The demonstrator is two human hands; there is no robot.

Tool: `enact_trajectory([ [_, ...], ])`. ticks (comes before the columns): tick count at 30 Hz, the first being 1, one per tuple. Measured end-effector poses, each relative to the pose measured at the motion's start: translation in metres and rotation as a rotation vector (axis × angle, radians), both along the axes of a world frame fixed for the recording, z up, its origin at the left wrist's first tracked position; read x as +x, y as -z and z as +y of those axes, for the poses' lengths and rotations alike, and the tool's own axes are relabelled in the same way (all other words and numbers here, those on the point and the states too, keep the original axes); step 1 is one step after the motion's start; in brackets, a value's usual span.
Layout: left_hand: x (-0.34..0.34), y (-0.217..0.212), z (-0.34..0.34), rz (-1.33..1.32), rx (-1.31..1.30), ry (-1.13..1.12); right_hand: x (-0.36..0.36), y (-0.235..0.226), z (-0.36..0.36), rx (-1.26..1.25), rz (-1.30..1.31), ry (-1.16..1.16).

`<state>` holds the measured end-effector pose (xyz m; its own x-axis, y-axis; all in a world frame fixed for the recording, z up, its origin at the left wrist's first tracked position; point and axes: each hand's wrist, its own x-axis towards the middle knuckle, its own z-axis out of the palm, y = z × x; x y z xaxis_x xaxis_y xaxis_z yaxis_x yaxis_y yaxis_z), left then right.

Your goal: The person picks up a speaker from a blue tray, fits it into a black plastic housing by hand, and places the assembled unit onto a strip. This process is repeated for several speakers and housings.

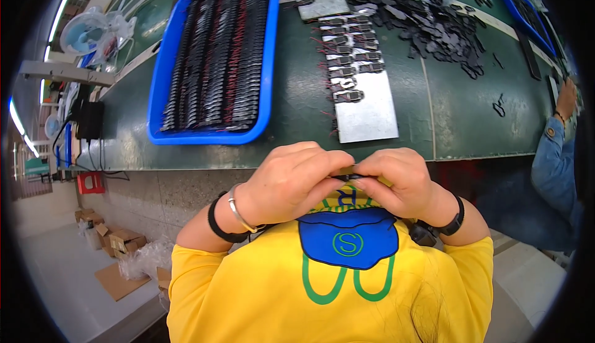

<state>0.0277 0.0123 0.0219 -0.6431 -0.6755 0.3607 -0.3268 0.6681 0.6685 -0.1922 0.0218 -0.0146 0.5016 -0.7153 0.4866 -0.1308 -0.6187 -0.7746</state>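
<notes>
My left hand [294,182] and my right hand [400,180] meet close to my chest, just in front of the table edge. Together they pinch a small flat black part [350,175] between the fingertips; most of it is hidden by my fingers. My left wrist wears a black band and a silver bangle, my right wrist a black band. A metal plate [365,116] lies on the green table [297,95] just beyond my hands, with rows of small black parts with red wires [350,51] on its far half.
A blue tray [266,64] packed with rows of black parts sits at the left. A loose heap of black parts [427,8] lies at the far right, beside another blue tray [520,8]. Another person's arm in a denim sleeve [555,157] rests at the right edge. Cardboard boxes [118,240] stand on the floor.
</notes>
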Motion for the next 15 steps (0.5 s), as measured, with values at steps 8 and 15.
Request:
enact_trajectory([
  [8, -0.004, 0.007, 0.001, 0.026, -0.011, 0.061, 0.004, -0.004, 0.002, -0.162, 0.057, -0.006],
  [15, 0.009, 0.001, 0.006, 0.045, 0.325, -0.015, 0.014, 0.001, 0.002, -0.143, 0.008, 0.045],
])
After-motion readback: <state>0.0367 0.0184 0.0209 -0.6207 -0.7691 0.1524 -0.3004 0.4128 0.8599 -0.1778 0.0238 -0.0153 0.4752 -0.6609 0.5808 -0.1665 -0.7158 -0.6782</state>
